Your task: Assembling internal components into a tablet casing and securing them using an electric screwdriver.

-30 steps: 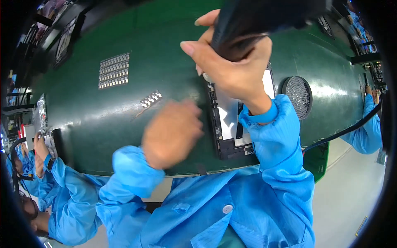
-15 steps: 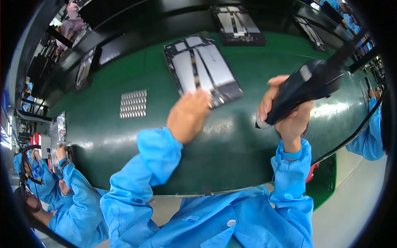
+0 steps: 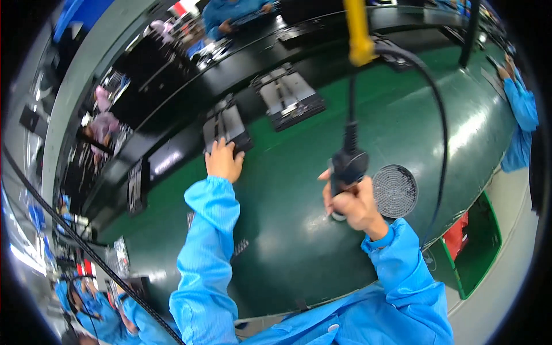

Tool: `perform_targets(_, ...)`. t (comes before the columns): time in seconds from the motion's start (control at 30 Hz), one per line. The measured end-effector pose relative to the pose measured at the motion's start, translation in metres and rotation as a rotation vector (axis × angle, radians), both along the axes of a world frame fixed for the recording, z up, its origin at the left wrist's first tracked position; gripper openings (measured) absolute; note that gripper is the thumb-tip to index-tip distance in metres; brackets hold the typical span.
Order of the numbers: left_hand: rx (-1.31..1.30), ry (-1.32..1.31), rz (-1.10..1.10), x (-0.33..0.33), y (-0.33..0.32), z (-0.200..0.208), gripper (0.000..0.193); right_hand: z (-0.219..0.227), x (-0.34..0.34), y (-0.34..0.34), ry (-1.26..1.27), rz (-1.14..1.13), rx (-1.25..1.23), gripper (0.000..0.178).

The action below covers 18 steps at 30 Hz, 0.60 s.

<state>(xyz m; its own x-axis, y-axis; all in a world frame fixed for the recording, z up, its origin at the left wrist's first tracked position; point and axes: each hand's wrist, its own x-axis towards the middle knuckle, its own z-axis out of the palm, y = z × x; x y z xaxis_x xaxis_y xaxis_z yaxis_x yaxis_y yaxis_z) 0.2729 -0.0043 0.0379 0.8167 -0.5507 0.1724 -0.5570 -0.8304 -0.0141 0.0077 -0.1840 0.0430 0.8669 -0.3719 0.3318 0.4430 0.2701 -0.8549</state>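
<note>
My left hand point(image 3: 223, 161) reaches out with fingers spread. Its fingertips rest on the near end of a flat device with its inside exposed point(image 3: 226, 125), dark-framed with grey panels, at the edge of the dark strip behind the green table. A similar open device point(image 3: 289, 95) lies just to the right of it. In my right hand point(image 3: 356, 204) is a black corded electric screwdriver point(image 3: 349, 167), held over the table with its cord running upward. Its tip is hidden by the hand. My left sleeve covers most of a sheet of small metal parts point(image 3: 241, 247).
A round grey perforated disc point(image 3: 395, 191) lies beside my right hand. A yellow bar point(image 3: 359, 34) and a looping black cable hang ahead. Another device point(image 3: 136, 185) is at the left. A green bin point(image 3: 474, 247) stands below the right edge. Co-workers sit at both sides and across.
My left hand has pushed the device away, toward the dark strip. My right hand has swung the screwdriver from slanting to nearly upright. The view has turned, shifting the whole scene.
</note>
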Motion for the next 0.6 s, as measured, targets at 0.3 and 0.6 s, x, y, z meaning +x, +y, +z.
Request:
perform_targets(0.3,-0.083,-0.069,-0.532,0.029,-0.105,-0.020,0.074,0.017,-0.012,-0.006,0.008,0.052,-0.213,0.048)
perform_targets(0.6,0.090,-0.102,-0.397,0.032,-0.125,0.029,0.089,0.014,-0.011,-0.015,-0.140,-0.065,-0.290,0.042)
